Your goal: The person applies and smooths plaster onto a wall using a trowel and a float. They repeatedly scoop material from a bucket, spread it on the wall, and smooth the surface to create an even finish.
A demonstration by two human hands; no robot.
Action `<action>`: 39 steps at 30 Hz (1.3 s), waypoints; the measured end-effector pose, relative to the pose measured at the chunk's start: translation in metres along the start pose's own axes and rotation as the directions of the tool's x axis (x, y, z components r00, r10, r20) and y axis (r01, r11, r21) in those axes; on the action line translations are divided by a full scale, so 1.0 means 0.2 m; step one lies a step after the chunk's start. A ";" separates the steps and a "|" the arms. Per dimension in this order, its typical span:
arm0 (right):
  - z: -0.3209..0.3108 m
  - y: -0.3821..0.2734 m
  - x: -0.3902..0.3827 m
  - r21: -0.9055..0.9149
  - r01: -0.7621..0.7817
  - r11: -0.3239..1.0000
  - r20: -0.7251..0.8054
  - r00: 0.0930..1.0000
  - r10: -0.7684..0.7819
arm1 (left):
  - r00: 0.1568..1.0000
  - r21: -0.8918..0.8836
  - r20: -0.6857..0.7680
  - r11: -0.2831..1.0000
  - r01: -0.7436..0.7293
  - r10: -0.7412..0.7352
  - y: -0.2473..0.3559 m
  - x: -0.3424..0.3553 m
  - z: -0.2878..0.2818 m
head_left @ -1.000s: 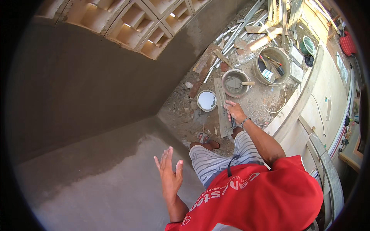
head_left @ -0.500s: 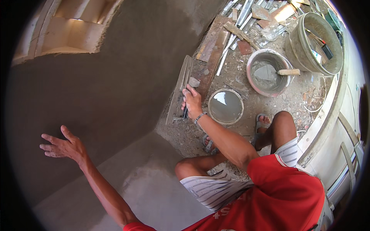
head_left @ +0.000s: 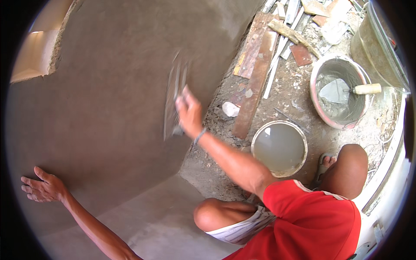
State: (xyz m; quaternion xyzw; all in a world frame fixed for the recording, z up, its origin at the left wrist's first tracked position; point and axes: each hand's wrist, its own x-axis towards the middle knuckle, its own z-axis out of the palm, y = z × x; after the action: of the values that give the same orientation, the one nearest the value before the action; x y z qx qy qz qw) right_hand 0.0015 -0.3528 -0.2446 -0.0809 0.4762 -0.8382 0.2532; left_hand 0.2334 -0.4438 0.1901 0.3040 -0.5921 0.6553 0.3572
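My right hand is closed around the handle of a long plastering float, smeared by motion. The float's long face is turned toward the grey-brown plastered wall; whether it touches cannot be made out. My left hand has its fingers spread, at the lower left in front of the same wall, and holds nothing. Contact between its palm and the plaster is not clear. Below my right forearm stands a round bucket of cloudy water.
A bucket of wet mortar has a wooden-handled trowel resting in it. A taller bucket stands behind, at the right. Wooden boards, metal strips and rubble lie along the wall's foot. A recessed opening breaks the wall at upper left.
My right hand has carried the float left, from beside the boards onto the wall area. My left hand sits lower and further left. The whole view has shifted, with the buckets further right.
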 end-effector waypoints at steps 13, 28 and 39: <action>-0.04 -0.15 0.27 0.031 -0.243 0.970 0.008 0.970 0.242 | 0.998 0.048 -0.046 0.998 -0.050 0.052 -0.07 0.00 0.02; 0.08 -0.11 0.07 0.100 -0.339 0.935 0.008 0.940 0.340 | 1.000 0.070 0.012 0.997 -0.011 0.010 -0.05 0.01 0.00; 0.06 -0.21 -0.07 -0.194 -0.078 0.978 0.135 0.985 0.105 | 0.999 0.078 0.032 0.997 -0.018 0.015 -0.05 0.01 -0.02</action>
State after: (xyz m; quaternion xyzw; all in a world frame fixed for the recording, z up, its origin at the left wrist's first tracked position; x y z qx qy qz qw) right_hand 0.0030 -0.3363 -0.2014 -0.1427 0.5370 -0.7688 0.3166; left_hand 0.2413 -0.4386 0.1961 0.3231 -0.5742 0.6759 0.3302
